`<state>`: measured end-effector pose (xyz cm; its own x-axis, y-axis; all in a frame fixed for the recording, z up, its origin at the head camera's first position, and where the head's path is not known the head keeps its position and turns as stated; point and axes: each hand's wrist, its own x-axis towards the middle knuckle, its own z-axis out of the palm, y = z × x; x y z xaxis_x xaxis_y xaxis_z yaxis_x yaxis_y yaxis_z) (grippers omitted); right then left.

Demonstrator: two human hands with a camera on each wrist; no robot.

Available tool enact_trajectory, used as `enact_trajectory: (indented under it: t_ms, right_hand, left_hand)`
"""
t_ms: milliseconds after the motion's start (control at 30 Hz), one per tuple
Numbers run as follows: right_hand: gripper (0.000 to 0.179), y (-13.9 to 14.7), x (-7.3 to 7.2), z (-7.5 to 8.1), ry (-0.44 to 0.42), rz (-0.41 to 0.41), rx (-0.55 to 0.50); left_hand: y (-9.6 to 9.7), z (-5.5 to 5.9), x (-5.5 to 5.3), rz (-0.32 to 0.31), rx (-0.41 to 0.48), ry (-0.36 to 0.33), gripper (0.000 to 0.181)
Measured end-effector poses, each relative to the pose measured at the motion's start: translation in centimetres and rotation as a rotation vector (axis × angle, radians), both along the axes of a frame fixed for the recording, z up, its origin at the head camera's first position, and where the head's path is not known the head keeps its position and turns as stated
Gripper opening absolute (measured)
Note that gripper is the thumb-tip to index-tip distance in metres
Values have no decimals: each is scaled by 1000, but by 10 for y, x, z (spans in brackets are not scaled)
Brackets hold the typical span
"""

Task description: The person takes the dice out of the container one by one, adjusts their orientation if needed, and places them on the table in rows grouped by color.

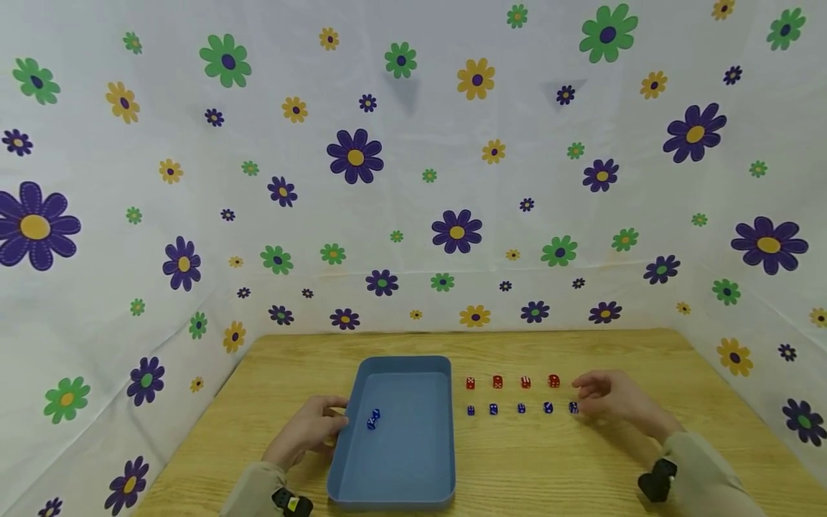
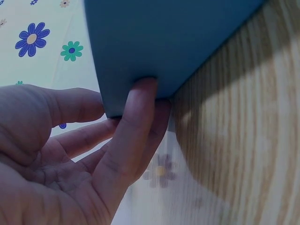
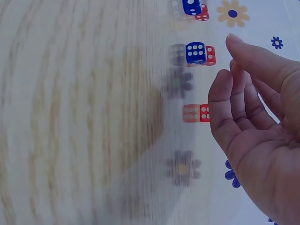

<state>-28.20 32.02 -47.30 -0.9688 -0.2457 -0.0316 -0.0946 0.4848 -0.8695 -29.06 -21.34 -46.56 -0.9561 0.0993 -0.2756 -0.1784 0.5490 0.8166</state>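
Observation:
My left hand point(image 1: 313, 429) holds the left side of the blue tray point(image 1: 446, 431); in the left wrist view its thumb point(image 2: 77, 105) meets the rim and a fingertip lies against the outer wall. Two blue dice point(image 1: 373, 418) sit together inside the tray. Right of it, several red dice point(image 1: 497, 381) form a back row, with several blue dice point(image 1: 521, 408) in a row before them. My right hand point(image 1: 614, 402) is beside the rightmost blue die point(image 1: 573, 408), fingers loosely curved and nothing between them. A blue die point(image 3: 196, 53) shows six dots in the right wrist view.
The wooden table point(image 1: 530, 467) carries the tray and dice. White cloth point(image 1: 420, 215) printed with flowers encloses it at the back and both sides. Wrist cameras point(image 1: 657, 480) are strapped over both sleeves.

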Motion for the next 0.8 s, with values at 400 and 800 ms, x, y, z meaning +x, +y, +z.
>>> enact_trajectory:
  t_ms: [400,800]
  right_hand:
    - [44,-21,1,-1,-57,38,-55]
    - [39,-70,-9,9,-75,94,-148]
  left_hand:
    - [0,-1,0,6,11,14,42]
    - [-1,-1,4,4,9,37,40]
